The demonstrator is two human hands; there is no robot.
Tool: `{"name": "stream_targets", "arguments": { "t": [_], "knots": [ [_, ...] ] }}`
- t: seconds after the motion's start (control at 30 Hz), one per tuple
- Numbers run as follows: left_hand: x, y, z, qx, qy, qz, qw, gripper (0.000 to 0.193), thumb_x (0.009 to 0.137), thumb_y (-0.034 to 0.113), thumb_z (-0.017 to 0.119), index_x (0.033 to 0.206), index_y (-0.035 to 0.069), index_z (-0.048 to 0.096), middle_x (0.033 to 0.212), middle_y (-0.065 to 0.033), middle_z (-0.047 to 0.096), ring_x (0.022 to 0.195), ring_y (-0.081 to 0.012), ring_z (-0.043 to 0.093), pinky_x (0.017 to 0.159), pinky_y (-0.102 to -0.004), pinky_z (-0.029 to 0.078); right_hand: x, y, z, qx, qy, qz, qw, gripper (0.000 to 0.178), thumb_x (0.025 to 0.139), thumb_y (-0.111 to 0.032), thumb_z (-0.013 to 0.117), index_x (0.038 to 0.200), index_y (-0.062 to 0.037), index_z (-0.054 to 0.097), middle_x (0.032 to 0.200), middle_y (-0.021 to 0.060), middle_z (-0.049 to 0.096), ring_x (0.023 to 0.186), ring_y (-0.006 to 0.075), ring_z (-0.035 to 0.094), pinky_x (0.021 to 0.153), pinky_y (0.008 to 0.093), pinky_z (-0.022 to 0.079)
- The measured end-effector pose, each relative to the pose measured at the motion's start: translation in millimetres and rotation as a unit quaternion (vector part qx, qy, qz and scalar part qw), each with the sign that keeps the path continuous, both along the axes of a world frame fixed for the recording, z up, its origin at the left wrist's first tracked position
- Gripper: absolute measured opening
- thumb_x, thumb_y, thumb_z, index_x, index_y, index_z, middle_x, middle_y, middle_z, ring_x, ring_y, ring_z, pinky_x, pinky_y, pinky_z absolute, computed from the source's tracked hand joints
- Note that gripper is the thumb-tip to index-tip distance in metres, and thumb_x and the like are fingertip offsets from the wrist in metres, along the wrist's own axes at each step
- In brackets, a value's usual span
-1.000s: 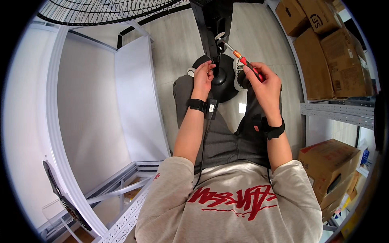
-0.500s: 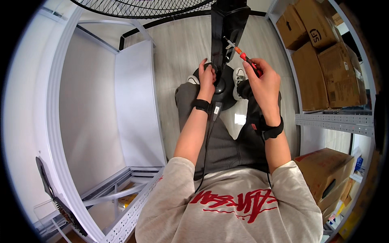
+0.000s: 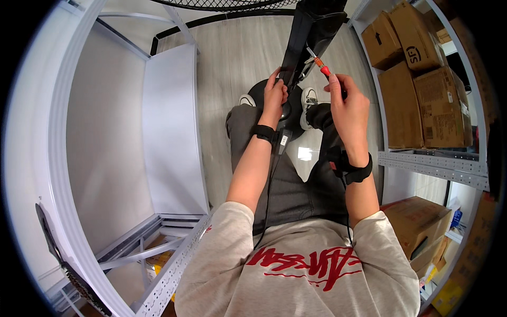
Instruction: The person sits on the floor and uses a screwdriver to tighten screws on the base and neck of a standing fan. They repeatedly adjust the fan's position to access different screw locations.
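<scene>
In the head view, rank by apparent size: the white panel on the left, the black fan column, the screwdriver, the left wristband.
1. White panel, largest.
2. Fan column.
3. Left wristband and screwdriver look about alike; the screwdriver is partly hidden in the right hand, so no ranking.

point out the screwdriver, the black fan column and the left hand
screwdriver (image 3: 322, 67), head view, on its orange shaft section
black fan column (image 3: 312, 26), head view, on its upper front face
left hand (image 3: 274, 95), head view, on the back of the hand
</scene>
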State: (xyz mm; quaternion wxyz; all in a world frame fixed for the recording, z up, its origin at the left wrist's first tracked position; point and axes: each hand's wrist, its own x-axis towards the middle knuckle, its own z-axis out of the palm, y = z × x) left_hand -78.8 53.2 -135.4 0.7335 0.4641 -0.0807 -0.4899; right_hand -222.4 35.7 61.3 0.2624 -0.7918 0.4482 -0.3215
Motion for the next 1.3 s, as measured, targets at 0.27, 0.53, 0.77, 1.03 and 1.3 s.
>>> {"name": "stream_targets", "arguments": {
  "t": [0.27, 0.53, 0.77, 1.03, 1.3],
  "knots": [
    [-2.8, 1.3, 6.0, -0.010, 0.020, -0.003, 1.000, 0.047, 0.097, 0.011, 0.042, 0.144, 0.018, 0.040, 0.065, 0.0024, 0.045, 0.051, -0.0065, 0.036, 0.045, -0.0213, 0.027, -2.5, -6.5, -1.9, -0.065, 0.052, 0.023, 0.996, 0.027, 0.089, -0.024, 0.065, 0.097, 0.0015, 0.060, 0.071, 0.0162, 0.060, 0.061, 0.0313, 0.058, 0.060, 0.0366, 0.048],
    [-2.4, 1.3, 2.8, -0.016, 0.026, -0.002, 1.000, 0.050, 0.095, 0.009, 0.042, 0.144, 0.019, 0.039, 0.065, 0.0022, 0.045, 0.051, -0.0066, 0.036, 0.046, -0.0214, 0.026, 1.4, -0.2, 3.2, -0.158, -0.007, 0.004, 0.987, 0.032, 0.093, -0.027, 0.060, 0.084, 0.0032, 0.059, 0.069, 0.0176, 0.060, 0.058, 0.0373, 0.056, 0.055, 0.0410, 0.044],
    [-2.4, 0.3, 2.8, -0.014, 0.023, -0.003, 1.000, 0.049, 0.096, 0.010, 0.043, 0.144, 0.020, 0.039, 0.065, 0.0021, 0.045, 0.052, -0.0066, 0.037, 0.046, -0.0212, 0.027, -0.5, -6.2, 0.3, -0.046, 0.078, -0.005, 0.996, 0.029, 0.091, -0.026, 0.062, 0.087, 0.0027, 0.058, 0.074, 0.0194, 0.060, 0.061, 0.0368, 0.057, 0.057, 0.0407, 0.045],
    [-3.8, -1.5, 2.2, -0.015, 0.025, 0.002, 1.000, 0.048, 0.096, 0.010, 0.042, 0.143, 0.019, 0.039, 0.065, 0.0019, 0.045, 0.051, -0.0069, 0.036, 0.046, -0.0214, 0.027, -0.6, -5.5, 1.3, -0.056, 0.092, 0.002, 0.994, 0.031, 0.090, -0.027, 0.064, 0.095, 0.0028, 0.060, 0.078, 0.0214, 0.062, 0.063, 0.0356, 0.059, 0.057, 0.0408, 0.045],
    [-1.9, 0.9, 5.4, -0.021, 0.039, -0.004, 0.999, 0.050, 0.096, 0.008, 0.042, 0.144, 0.018, 0.037, 0.065, 0.0013, 0.045, 0.051, -0.0067, 0.036, 0.045, -0.0215, 0.027, 1.9, -1.3, 1.2, -0.092, 0.019, -0.008, 0.996, 0.034, 0.091, -0.029, 0.063, 0.086, 0.0042, 0.062, 0.071, 0.0207, 0.061, 0.062, 0.0360, 0.060, 0.056, 0.0399, 0.046]
  ]
}}
